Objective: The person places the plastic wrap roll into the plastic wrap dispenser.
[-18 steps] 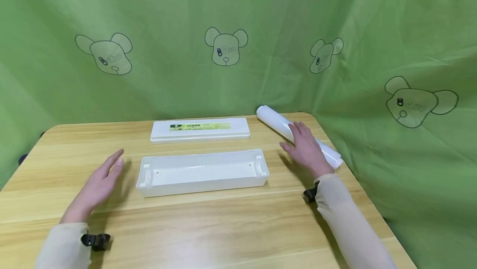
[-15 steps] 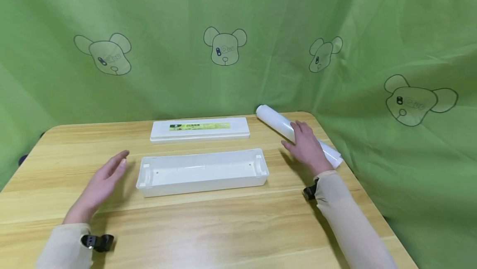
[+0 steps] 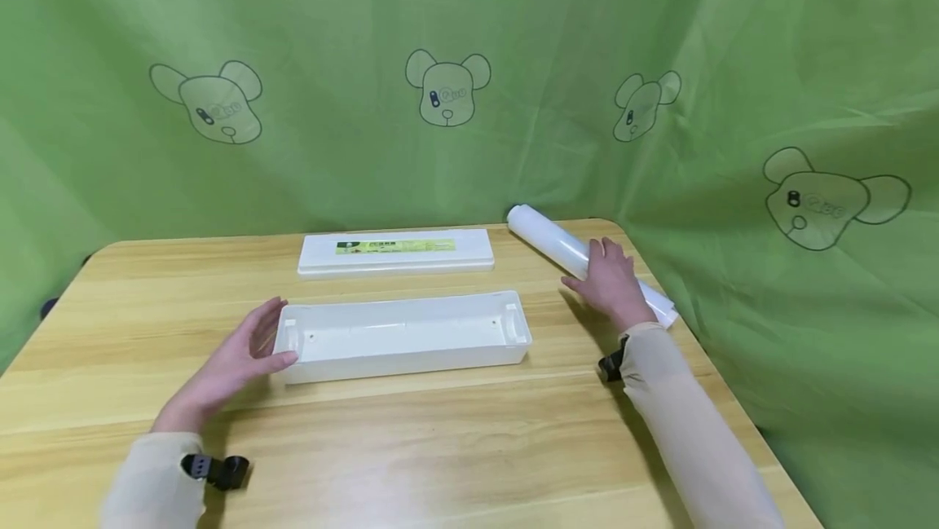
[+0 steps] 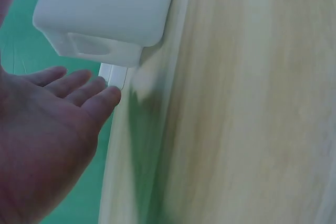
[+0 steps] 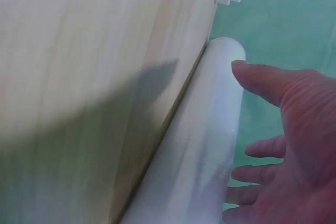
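Note:
A long white plastic box [image 3: 411, 362] lies open-topped across the table, a curved holder at each inner end. My left hand [image 3: 231, 362] is at its left end, thumb toward the front corner, fingers by the rear one. The left wrist view has the straight fingers [image 4: 89, 93] just short of the box's end wall [image 4: 105, 9]. A glossy white roll of plastic film [image 3: 546, 237] lies slanted at the right. Over its middle reaches my right hand [image 3: 612, 280], thumb and fingers spread; in the right wrist view they straddle the roll [image 5: 199, 129] without curling around it.
Behind the box lies a white lid [image 3: 317, 256] with a green and yellow label, near the table's back edge. A green curtain [image 3: 352, 130] with bear-head drawings hangs along the back and right of the wooden table [image 3: 440, 456].
My left hand has moved right, from beside the box to its left end. The right hand has shifted slightly to the right over the roll. Box, lid and roll lie where they were.

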The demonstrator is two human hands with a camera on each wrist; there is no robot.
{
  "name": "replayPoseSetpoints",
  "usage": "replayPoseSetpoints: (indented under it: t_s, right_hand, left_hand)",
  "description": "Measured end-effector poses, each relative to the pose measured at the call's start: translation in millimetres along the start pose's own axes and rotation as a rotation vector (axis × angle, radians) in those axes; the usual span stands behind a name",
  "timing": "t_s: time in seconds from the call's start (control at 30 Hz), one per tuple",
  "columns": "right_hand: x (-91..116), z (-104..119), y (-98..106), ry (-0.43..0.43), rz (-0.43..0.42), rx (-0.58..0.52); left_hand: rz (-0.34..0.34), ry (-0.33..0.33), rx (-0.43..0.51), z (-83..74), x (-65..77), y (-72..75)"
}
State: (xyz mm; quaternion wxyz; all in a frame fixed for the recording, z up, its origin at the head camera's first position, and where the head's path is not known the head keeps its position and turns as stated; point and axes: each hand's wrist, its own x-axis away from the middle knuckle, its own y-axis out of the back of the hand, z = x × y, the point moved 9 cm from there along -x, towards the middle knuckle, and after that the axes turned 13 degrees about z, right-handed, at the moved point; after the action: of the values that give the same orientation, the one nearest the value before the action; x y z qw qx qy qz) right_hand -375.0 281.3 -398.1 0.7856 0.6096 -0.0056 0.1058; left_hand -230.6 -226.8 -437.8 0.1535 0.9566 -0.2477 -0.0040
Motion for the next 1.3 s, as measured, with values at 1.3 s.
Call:
replayPoseSetpoints:
  t_s: [1.3]
  right_hand:
    - [-5.0, -36.5, -7.0, -0.114, -0.045, -0.005]
  left_hand:
    - [-0.015, 0.071, -0.047, 3.1, -1.7, -2.9]
